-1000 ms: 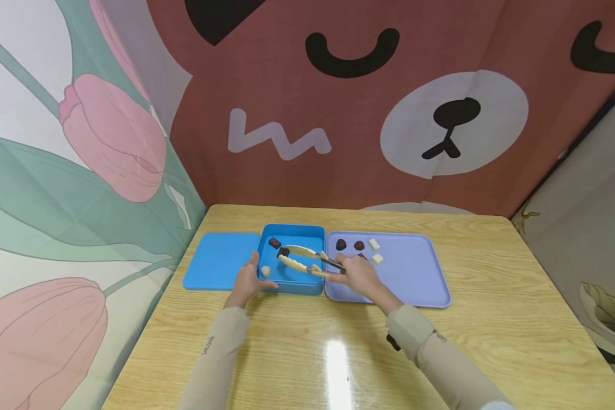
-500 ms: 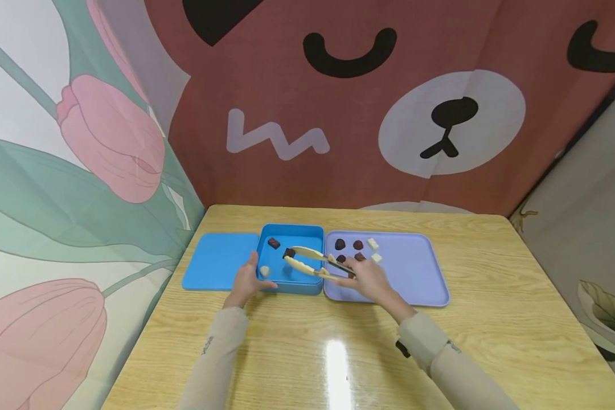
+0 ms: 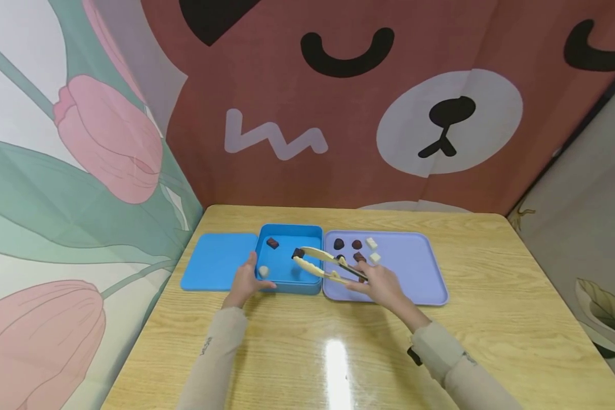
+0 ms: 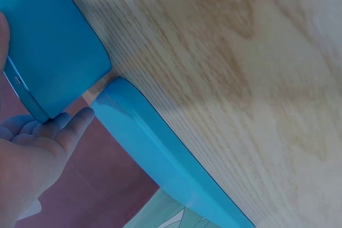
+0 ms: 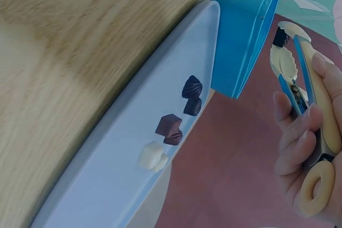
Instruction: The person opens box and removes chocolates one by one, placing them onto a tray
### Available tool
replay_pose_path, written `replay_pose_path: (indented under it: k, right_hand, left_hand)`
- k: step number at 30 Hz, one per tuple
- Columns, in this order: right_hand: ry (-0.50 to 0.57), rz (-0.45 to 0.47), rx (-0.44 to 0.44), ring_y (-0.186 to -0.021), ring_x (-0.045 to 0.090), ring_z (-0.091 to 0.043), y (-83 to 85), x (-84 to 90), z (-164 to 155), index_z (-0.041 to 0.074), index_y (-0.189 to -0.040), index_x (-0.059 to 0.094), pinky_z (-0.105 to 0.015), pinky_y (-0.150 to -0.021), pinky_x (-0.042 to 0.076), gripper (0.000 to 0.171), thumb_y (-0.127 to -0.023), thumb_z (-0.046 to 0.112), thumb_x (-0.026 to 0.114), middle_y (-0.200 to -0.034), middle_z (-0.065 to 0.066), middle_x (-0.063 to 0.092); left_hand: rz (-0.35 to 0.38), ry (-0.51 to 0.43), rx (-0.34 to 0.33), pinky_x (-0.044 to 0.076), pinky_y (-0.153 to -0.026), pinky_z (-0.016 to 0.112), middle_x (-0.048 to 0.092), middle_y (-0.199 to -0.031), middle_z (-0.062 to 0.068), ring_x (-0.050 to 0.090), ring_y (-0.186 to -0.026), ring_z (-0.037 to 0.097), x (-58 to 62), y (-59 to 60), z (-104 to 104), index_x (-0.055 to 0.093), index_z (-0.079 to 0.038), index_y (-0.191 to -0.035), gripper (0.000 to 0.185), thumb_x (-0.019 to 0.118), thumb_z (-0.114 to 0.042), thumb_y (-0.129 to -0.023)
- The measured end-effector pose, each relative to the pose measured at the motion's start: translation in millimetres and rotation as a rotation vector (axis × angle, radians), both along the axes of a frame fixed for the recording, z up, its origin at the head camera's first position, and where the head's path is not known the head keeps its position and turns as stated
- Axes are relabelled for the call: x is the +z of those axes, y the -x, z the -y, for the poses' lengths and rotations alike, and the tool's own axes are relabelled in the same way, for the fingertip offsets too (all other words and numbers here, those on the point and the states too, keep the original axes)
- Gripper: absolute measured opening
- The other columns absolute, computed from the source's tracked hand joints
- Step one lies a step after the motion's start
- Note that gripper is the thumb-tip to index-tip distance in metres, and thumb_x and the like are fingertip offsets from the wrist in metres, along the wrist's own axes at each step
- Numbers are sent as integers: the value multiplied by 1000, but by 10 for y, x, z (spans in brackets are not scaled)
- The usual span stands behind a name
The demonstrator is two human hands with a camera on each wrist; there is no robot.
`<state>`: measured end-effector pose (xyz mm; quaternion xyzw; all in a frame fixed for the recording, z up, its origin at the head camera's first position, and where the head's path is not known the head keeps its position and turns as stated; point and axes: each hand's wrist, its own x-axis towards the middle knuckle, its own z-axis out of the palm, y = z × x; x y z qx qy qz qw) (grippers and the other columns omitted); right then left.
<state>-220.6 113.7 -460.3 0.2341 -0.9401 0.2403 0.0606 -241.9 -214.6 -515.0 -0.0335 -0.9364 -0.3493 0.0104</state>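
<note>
Left grip [image 3: 244, 281] wide on blue plastic box [image 3: 299, 288], my right grip [image 3: 382, 283] holds cream-tipped tongs [image 3: 318, 253]; carrying their dark-brown block [image 3: 298, 253] onward probably needs steady squeeze.

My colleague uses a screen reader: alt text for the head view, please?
The right hand holds tongs gripping a brown chocolate over an open blue box, whose near left corner the left hand holds. A blue lid lies left of the box, a lilac tray of chocolates right.
</note>
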Motion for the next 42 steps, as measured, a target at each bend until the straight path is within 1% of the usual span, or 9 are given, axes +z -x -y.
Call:
replay_pose_path:
  k: [6,9,13,17,22,26,35,42]
  right_hand:
    - [2,12,-22,-44,40,-6,-50,-5,-111,4,-101,63,-22,-37,33,44,-73,36,72,-59,8,51]
    - [0,22,-33,-45,40,-5,-80,-5,-170,4,-103,63,-22,-38,34,46,-74,39,70,-59,8,51]
    - [-2,36,-50,-45,39,-6,-114,-9,-250,7,-98,63,-22,-38,33,44,-74,44,68,-60,10,51]
    - [4,34,-60,-45,38,-7,-141,-9,-314,9,-89,61,-23,-38,32,39,-73,44,68,-59,9,50]
    - [-8,21,-66,-44,35,-7,-174,-6,-378,10,-84,59,-22,-37,29,37,-73,44,69,-58,10,47]
    - [-6,4,-65,-44,34,-6,-200,-1,-424,12,-83,58,-21,-37,29,35,-72,43,70,-58,11,47]
    - [-19,-19,-75,-44,34,-7,-245,-18,-538,12,-83,57,-23,-36,28,30,-71,33,73,-59,10,48]
    - [-27,-10,-76,-44,33,-7,-274,-42,-636,13,-81,56,-22,-37,25,29,-72,34,73,-58,11,46]
  left_hand:
    - [2,-6,-4,30,-98,47,16,-141,29,23,-126,41,4,-9,11,16,12,-137,108,82,-27,-61]
    - [2,-12,-7,31,-98,47,16,-141,29,23,-126,41,4,-15,16,16,12,-137,108,82,-27,-61]
    - [1,-13,-10,30,-98,47,17,-141,29,23,-126,41,9,-15,17,16,11,-138,107,82,-27,-62]
    - [11,-9,-6,29,-99,46,16,-141,28,21,-127,40,14,-10,11,15,11,-138,107,81,-27,-62]
    - [13,9,1,28,-100,46,16,-141,28,21,-127,40,10,3,6,16,12,-137,107,82,-28,-62]
    - [12,14,4,28,-99,46,17,-141,28,22,-127,40,7,5,-1,17,12,-137,107,82,-28,-62]
    - [11,10,8,28,-100,46,17,-142,27,21,-127,40,0,4,-1,18,11,-138,106,82,-27,-62]
    - [9,15,7,27,-100,46,17,-141,28,21,-127,40,1,7,-6,18,11,-137,106,82,-27,-62]
